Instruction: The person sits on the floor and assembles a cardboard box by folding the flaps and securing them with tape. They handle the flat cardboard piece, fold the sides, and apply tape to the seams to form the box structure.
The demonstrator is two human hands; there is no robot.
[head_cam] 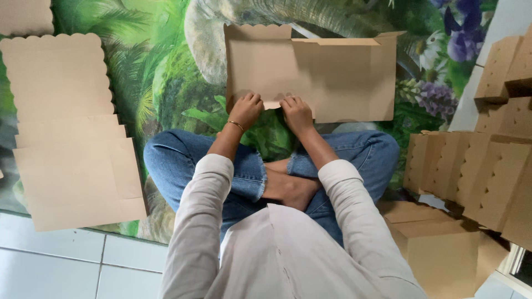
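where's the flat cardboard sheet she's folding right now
In the head view the flat cardboard sheet lies top centre on the leafy mat, beyond the crossed knees, with the left hand and right hand pressing its near edge.

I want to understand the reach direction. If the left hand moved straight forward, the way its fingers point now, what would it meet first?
The left hand already rests on the near edge of the flat cardboard sheet, so it would slide further over that sheet first.

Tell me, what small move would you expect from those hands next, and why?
Probably folding the small flap up along its crease. Both the left hand and the right hand pinch the near edge of the flat cardboard sheet, which lies unfolded on the mat, while folded boxes stand nearby.
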